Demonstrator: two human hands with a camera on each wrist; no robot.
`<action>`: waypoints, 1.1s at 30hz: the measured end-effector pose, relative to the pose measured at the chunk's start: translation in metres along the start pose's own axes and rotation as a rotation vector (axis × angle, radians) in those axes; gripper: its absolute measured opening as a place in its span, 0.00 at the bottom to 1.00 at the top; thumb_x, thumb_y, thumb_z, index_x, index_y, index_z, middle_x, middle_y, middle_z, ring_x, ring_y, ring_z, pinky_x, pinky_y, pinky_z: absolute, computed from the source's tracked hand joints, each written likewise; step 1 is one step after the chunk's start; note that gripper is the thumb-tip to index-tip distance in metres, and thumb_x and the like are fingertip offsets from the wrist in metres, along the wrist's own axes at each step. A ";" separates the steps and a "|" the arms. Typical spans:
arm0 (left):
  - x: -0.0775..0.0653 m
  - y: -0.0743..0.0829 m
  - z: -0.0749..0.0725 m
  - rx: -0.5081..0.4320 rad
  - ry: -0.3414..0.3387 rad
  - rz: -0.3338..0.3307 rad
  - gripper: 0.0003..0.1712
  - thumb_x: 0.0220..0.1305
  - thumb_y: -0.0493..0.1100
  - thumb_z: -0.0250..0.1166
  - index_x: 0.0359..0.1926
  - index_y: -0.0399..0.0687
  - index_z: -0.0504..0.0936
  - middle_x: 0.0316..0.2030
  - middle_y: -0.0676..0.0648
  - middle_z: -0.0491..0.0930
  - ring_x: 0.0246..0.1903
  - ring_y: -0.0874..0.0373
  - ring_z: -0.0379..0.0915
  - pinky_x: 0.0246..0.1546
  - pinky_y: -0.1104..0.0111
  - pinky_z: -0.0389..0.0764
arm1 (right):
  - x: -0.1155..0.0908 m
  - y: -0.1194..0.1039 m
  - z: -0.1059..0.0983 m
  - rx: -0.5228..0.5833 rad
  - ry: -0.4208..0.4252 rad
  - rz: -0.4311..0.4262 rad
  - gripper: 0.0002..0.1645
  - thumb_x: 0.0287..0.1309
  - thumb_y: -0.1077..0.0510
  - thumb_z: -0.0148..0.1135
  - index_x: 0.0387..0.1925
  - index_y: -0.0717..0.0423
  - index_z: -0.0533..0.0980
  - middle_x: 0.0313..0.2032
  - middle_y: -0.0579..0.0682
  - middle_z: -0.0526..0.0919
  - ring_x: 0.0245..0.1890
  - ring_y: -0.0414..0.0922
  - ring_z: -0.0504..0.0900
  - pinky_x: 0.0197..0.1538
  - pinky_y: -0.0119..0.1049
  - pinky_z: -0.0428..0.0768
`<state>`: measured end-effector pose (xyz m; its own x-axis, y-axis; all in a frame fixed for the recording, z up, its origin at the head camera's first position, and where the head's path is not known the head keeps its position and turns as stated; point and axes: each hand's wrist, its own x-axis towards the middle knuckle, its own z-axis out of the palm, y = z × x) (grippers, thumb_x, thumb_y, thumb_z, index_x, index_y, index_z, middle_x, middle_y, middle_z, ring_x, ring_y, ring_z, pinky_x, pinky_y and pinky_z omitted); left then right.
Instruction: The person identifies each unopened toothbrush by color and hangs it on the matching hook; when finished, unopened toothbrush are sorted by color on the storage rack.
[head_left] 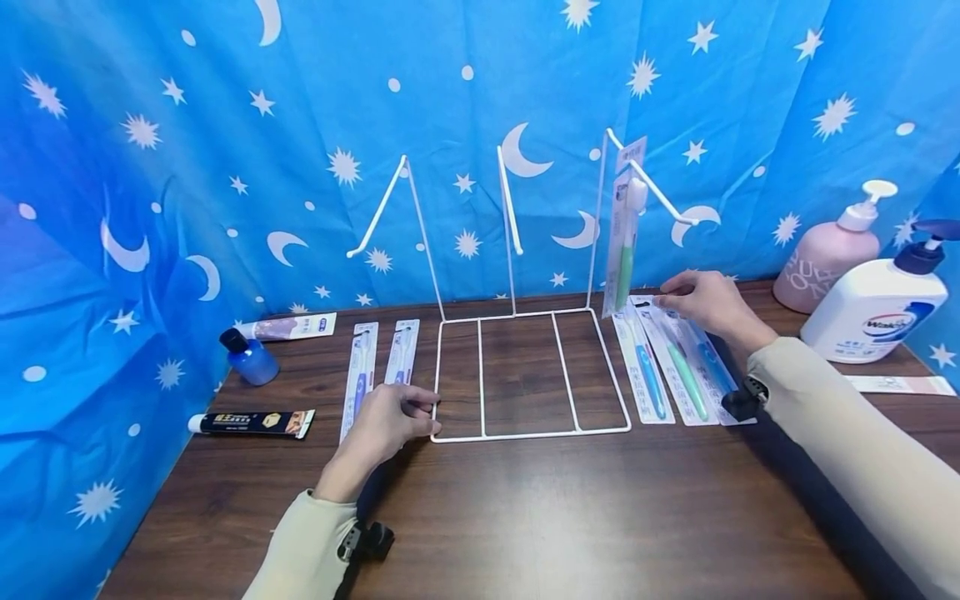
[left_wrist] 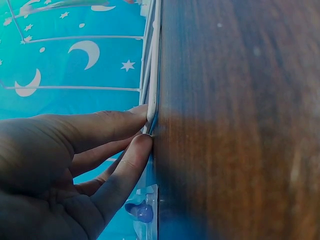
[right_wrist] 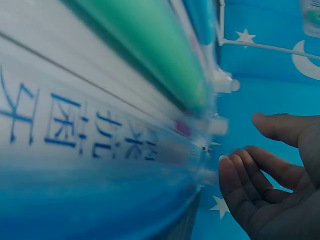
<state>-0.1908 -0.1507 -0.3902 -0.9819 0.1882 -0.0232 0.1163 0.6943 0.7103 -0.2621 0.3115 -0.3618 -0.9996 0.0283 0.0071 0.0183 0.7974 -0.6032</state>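
Note:
A white wire rack (head_left: 528, 435) with three upright hooks stands on the table. My left hand (head_left: 386, 421) pinches its front left corner between thumb and fingers, seen closely in the left wrist view. One packaged green toothbrush (head_left: 624, 258) hangs from the right hook. To the right of the rack lie a packaged blue toothbrush (head_left: 651, 379), a packaged green toothbrush (head_left: 688, 379) and another blue one (head_left: 714, 371). Over their top ends is my right hand (head_left: 708, 304); in the right wrist view its fingers are loosely bent, with nothing between them and the thumb.
Two packaged purple toothbrushes (head_left: 363, 358) lie left of the rack. Farther left are a blue bottle (head_left: 253, 360), a black tube (head_left: 251, 423) and a pale tube (head_left: 288, 327). Pink (head_left: 825, 258) and white pump bottles (head_left: 873, 308) stand at right. A blue curtain (head_left: 465, 108) hangs behind.

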 end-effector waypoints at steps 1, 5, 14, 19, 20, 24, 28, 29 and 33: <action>0.000 0.000 0.000 -0.001 0.000 0.005 0.18 0.44 0.32 0.77 0.40 0.43 0.88 0.24 0.52 0.81 0.24 0.61 0.75 0.22 0.69 0.73 | 0.001 0.000 0.001 -0.012 -0.011 0.003 0.28 0.66 0.49 0.58 0.56 0.68 0.72 0.51 0.69 0.74 0.48 0.62 0.71 0.48 0.57 0.70; -0.002 -0.003 0.001 -0.009 0.007 -0.004 0.17 0.44 0.32 0.77 0.40 0.43 0.88 0.24 0.52 0.81 0.24 0.61 0.75 0.22 0.69 0.73 | 0.007 -0.004 0.007 -0.049 -0.037 0.006 0.27 0.65 0.50 0.58 0.55 0.69 0.73 0.52 0.68 0.73 0.49 0.63 0.69 0.50 0.58 0.69; -0.001 -0.001 -0.001 -0.002 0.004 0.004 0.17 0.45 0.33 0.77 0.40 0.43 0.87 0.24 0.52 0.81 0.24 0.60 0.75 0.23 0.68 0.73 | 0.012 -0.009 0.013 -0.183 -0.039 -0.019 0.23 0.63 0.54 0.61 0.49 0.71 0.76 0.46 0.69 0.77 0.44 0.63 0.73 0.45 0.56 0.72; -0.001 0.000 -0.001 0.000 0.000 -0.002 0.17 0.45 0.32 0.77 0.41 0.43 0.87 0.24 0.52 0.81 0.24 0.60 0.75 0.23 0.68 0.73 | 0.010 -0.012 0.016 -0.218 -0.028 -0.022 0.20 0.62 0.55 0.63 0.45 0.70 0.78 0.42 0.68 0.79 0.39 0.60 0.75 0.40 0.52 0.74; -0.002 0.000 0.000 0.000 -0.002 0.000 0.17 0.45 0.33 0.77 0.41 0.43 0.87 0.24 0.52 0.81 0.24 0.61 0.75 0.23 0.68 0.73 | 0.010 -0.012 0.016 -0.213 -0.027 -0.014 0.20 0.62 0.55 0.63 0.45 0.70 0.78 0.42 0.68 0.79 0.39 0.60 0.75 0.40 0.52 0.74; -0.001 0.000 0.000 -0.003 -0.009 0.013 0.18 0.45 0.32 0.77 0.41 0.43 0.87 0.24 0.52 0.80 0.24 0.61 0.75 0.23 0.68 0.73 | 0.008 -0.011 0.013 -0.178 -0.021 0.005 0.20 0.62 0.56 0.62 0.46 0.71 0.78 0.42 0.68 0.80 0.38 0.59 0.76 0.40 0.51 0.74; -0.001 0.000 0.000 -0.007 -0.008 0.023 0.18 0.45 0.32 0.77 0.41 0.42 0.87 0.24 0.52 0.80 0.24 0.61 0.74 0.23 0.69 0.73 | 0.005 -0.013 0.007 -0.097 -0.010 0.027 0.20 0.63 0.54 0.61 0.46 0.69 0.79 0.41 0.66 0.81 0.37 0.56 0.78 0.37 0.48 0.76; -0.001 0.001 0.000 -0.006 -0.007 0.025 0.18 0.45 0.32 0.77 0.41 0.42 0.87 0.24 0.52 0.80 0.24 0.61 0.74 0.23 0.69 0.73 | 0.003 -0.013 0.006 -0.068 -0.010 0.035 0.21 0.63 0.54 0.61 0.47 0.69 0.79 0.41 0.66 0.81 0.37 0.56 0.79 0.37 0.47 0.76; -0.001 0.001 -0.001 -0.006 -0.009 0.011 0.18 0.45 0.32 0.77 0.41 0.42 0.87 0.24 0.52 0.80 0.24 0.61 0.74 0.23 0.68 0.73 | -0.004 -0.015 -0.001 0.043 -0.011 0.072 0.22 0.65 0.52 0.60 0.47 0.69 0.78 0.41 0.64 0.81 0.35 0.54 0.82 0.37 0.45 0.78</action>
<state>-0.1902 -0.1509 -0.3886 -0.9792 0.2017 -0.0216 0.1259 0.6879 0.7148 -0.2587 0.2999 -0.3518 -0.9959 0.0777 -0.0455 0.0889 0.7669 -0.6356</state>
